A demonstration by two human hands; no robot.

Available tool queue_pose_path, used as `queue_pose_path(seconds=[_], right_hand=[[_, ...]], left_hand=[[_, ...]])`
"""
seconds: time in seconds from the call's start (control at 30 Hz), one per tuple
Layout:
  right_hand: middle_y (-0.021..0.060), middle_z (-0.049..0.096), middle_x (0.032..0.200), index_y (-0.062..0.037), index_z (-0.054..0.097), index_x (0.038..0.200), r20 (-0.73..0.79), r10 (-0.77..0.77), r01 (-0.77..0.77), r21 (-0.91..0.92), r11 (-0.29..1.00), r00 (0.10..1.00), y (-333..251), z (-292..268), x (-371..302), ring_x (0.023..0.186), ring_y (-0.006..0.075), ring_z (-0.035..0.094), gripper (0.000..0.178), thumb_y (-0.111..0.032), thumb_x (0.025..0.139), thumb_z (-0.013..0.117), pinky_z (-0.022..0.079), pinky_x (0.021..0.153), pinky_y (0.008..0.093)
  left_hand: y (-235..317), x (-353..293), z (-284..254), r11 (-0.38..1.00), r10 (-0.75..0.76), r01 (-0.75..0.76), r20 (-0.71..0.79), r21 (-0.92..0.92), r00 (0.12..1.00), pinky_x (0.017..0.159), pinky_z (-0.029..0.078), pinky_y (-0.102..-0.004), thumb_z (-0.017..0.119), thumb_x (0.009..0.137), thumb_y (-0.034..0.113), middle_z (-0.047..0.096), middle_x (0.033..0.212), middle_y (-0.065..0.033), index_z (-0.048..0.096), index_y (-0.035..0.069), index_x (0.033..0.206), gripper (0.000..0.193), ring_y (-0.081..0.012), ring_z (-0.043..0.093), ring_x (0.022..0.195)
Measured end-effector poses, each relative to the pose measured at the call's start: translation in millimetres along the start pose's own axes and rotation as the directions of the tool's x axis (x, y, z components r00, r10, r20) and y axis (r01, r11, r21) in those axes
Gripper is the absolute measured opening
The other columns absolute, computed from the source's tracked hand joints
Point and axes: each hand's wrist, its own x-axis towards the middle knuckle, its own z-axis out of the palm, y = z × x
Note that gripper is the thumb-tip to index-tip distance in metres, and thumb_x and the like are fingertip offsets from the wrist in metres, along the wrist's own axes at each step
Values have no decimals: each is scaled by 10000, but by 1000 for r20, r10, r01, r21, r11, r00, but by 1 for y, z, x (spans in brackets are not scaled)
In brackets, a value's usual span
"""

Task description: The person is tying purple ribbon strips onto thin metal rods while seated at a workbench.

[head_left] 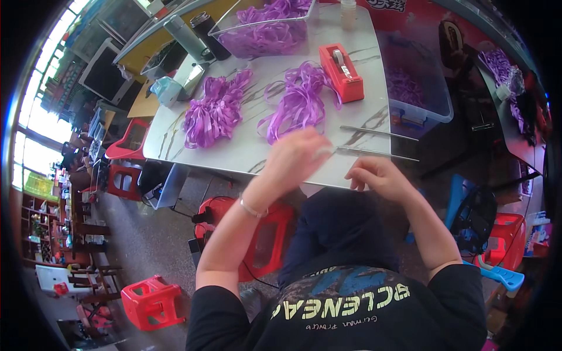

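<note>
My left hand (297, 157) is over the near edge of the table, just in front of a loose bundle of purple ribbon (300, 108). Motion smears its fingers, and a pale spot shows by the fingertips that I cannot make out. My right hand (379, 178) is at the table edge to the right, fingers curled inward; whatever they may hold is hidden. Two thin metal rods, a farther rod (380, 132) and a nearer rod (380, 154), lie just beyond it and stick out past the table's right side. A red tape dispenser (349, 85) stands behind them.
A second purple ribbon bundle (216, 111) lies left on the marbled table (170, 137). Behind it are a clear bin of ribbon (263, 36), two bottles and a tissue pack (167, 90). Another clear tub (430, 108) stands right. Red stools (153, 303) are on the floor.
</note>
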Motion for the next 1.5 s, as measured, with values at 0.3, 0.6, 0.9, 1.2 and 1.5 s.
queue_pose_path(seconds=[0.3, 0.6, 0.9, 1.2, 1.5], right_hand=[[35, 611, 713, 11, 608, 881, -113, -144, 143, -21, 990, 983, 17, 10, -4, 672, 77, 568, 125, -89, 865, 536, 465, 635, 217], [42, 620, 718, -1, 614, 883, -95, -226, 218, -94, 971, 969, 22, 10, -3, 679, 76, 586, 109, -95, 849, 570, 463, 617, 211], [60, 614, 813, 18, 609, 925, -251, -329, 345, 19, 938, 910, 3, 13, -12, 740, 96, 566, 143, -79, 872, 517, 454, 674, 221], [168, 609, 996, 51, 576, 1023, 21, -799, 792, 121, 598, 601, -122, 23, -66, 858, 266, 606, 392, -273, 904, 390, 485, 776, 319], [185, 593, 1060, 94, 527, 1101, 315, -851, 774, 366, 517, 419, -139, 44, -71, 943, 299, 594, 662, -489, 888, 297, 498, 789, 351]], left_hand=[[-47, 23, 26, 931, -69, 45, 55, 363, 996, 645, 436, -359, 612, 727, 133, 517, 750, -89, 603, 68, 816, 111, -259, 547, 730], [-87, 105, -58, 653, -507, 342, -54, -676, 861, 650, 396, -204, 573, 850, 204, 610, 809, 17, 600, 109, 907, 114, -43, 522, 745], [18, 128, -116, 597, -197, -212, -397, -773, 896, 768, 435, -293, 483, 910, 195, 622, 811, -41, 568, 30, 994, 203, -96, 541, 686], [77, 87, -94, 388, -115, -212, -275, -897, 954, 467, 356, -171, 486, 905, 124, 587, 690, -67, 508, 11, 979, 137, -70, 520, 557], [101, 39, -29, 261, -134, 320, 294, -911, 946, 409, 329, -134, 496, 892, 91, 645, 725, -126, 472, 41, 897, 56, -28, 467, 458]])
